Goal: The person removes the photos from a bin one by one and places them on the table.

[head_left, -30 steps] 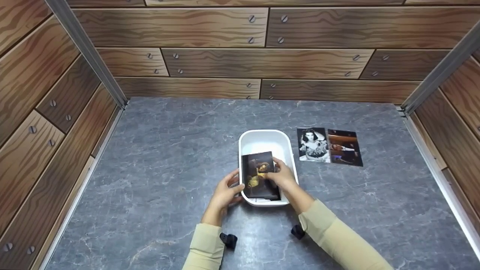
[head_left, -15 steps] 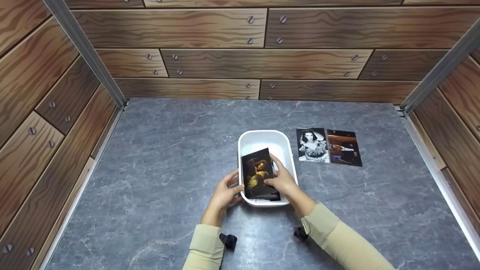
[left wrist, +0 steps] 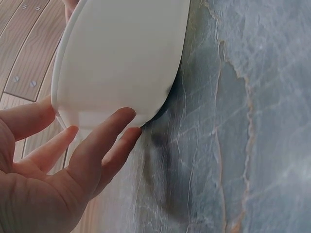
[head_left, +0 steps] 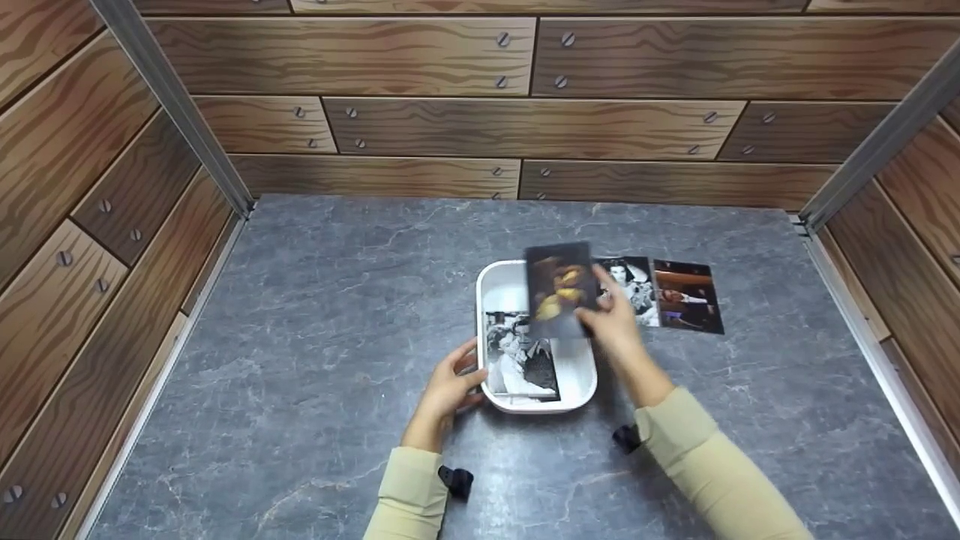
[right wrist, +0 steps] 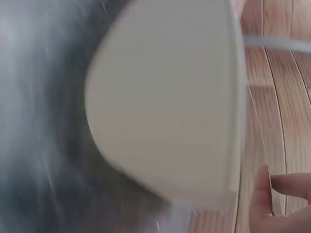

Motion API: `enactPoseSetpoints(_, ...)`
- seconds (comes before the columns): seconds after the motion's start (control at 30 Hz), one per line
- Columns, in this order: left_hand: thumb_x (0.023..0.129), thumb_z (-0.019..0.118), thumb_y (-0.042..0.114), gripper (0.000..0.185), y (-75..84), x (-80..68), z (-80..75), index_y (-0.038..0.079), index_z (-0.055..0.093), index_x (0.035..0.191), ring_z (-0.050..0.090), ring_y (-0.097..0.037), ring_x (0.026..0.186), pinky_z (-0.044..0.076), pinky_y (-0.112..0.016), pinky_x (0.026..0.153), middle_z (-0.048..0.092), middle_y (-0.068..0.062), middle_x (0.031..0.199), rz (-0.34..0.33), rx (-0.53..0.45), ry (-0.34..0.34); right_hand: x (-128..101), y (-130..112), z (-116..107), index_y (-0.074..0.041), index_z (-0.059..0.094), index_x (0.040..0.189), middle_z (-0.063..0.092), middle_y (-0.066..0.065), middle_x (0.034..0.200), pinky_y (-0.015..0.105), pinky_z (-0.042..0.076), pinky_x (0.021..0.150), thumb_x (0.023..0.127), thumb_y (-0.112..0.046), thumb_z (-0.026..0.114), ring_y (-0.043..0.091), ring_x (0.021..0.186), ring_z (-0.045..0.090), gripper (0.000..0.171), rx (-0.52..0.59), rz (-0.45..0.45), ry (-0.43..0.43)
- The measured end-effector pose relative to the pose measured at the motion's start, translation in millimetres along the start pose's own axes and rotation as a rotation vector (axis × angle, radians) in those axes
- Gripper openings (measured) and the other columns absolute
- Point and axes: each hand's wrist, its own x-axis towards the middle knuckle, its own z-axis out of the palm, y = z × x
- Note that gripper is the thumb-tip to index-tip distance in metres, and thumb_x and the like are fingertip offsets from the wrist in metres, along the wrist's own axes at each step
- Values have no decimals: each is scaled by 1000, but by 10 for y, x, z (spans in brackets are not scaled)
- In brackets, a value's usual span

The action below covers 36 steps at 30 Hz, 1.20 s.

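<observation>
A white oblong tub [head_left: 500,280] sits mid-table on the grey marbled top. My left hand [head_left: 448,385] rests against its near left corner, fingers touching the tub's wall [left wrist: 121,63]. My right hand [head_left: 611,315] pinches a dark photo with yellow tones [head_left: 559,289] and holds it above the tub's far right rim. A black-and-white photo [head_left: 520,358] lies inside the tub. In the blurred right wrist view the tub [right wrist: 170,107] fills the frame with a fingertip [right wrist: 265,187] at the lower right.
Two photos lie flat to the right of the tub: a black-and-white portrait [head_left: 631,285], partly hidden by my hand, and a dark reddish one [head_left: 688,296]. Wood-pattern walls [head_left: 525,97] enclose the table on three sides.
My right hand has lifted the dark photo out of the tub and carried it up and to the right, which uncovers the black-and-white photo beneath. The left hand has stayed put.
</observation>
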Motion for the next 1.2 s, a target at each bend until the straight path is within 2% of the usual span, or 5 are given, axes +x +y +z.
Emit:
enactPoseSetpoints(0.47, 91, 59, 2, 60, 6, 16, 14, 9, 39, 148, 60, -33, 114, 60, -37, 74, 43, -26, 144, -6, 12, 16, 556, -26, -1310, -15, 28, 153, 57, -13, 79, 12, 50, 63, 83, 15, 58, 0, 73, 55, 81, 204, 129, 237)
enactPoseSetpoints(0.6, 91, 60, 2, 60, 0, 17, 11, 9, 41, 147, 61, -29, 111, 60, -36, 73, 44, -27, 144, -9, 17, 29, 636, 98, -1699, -21, 32, 152, 61, 1, 113, 10, 50, 65, 82, 17, 58, 5, 92, 57, 84, 285, 222, 321)
enactPoseSetpoints(0.73, 91, 60, 2, 60, 8, 11, 5, 10, 40, 147, 61, -30, 111, 60, -35, 73, 45, -26, 143, -16, 19, 30, 687, 271, -2068, -26, 29, 153, 21, 1, 160, 6, 47, 69, 84, 14, 57, 9, 117, 47, 84, 250, 292, 355)
enactPoseSetpoints(0.93, 92, 60, 2, 61, 23, 9, 12, 11, 39, 148, 62, -32, 110, 60, -34, 71, 47, -24, 143, -19, 24, 29, 724, 469, -2530, -28, 24, 154, 9, 4, 162, 7, 48, 60, 87, 10, 55, -6, 76, 48, 83, 176, 346, 291)
enactPoseSetpoints(1.2, 90, 61, 1, 61, 11, 12, 19, 10, 42, 147, 63, -29, 107, 60, -36, 72, 48, -25, 141, -12, 32, 52, 734, 695, -2768, -15, 8, 156, -5, 23, 160, 8, 48, 64, 91, 2, 52, -8, 71, 48, 80, -118, 300, 139)
